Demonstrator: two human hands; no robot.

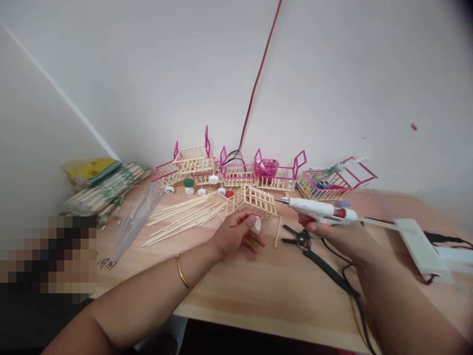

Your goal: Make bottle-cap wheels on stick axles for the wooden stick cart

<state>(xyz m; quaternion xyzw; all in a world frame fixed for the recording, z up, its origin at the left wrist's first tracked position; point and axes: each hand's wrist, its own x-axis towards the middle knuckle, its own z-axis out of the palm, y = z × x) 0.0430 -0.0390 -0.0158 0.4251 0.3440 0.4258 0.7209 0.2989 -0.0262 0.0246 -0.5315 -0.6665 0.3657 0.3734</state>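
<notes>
My right hand [328, 234] is wrapped round a white hot glue gun [314, 207], its metal nozzle aimed left and a clear glue stick out of its back. Between thumb and fingers my left hand [242, 229] pinches a small white bottle cap [257, 224]. Just behind that hand sits a small frame of bare wooden sticks [258, 200]. Dark-handled pliers [303, 240] lie under the glue gun, and a short loose stick [278, 232] is on the table to their left.
Loose sticks [181, 217] are spread left of centre. Stick carts with pink rails [240, 173] line the wall, with bottle caps [188, 183] before them. Bagged sticks [107, 192] lie at far left. A white power strip [421, 249] and a black cord [356, 301] are at right.
</notes>
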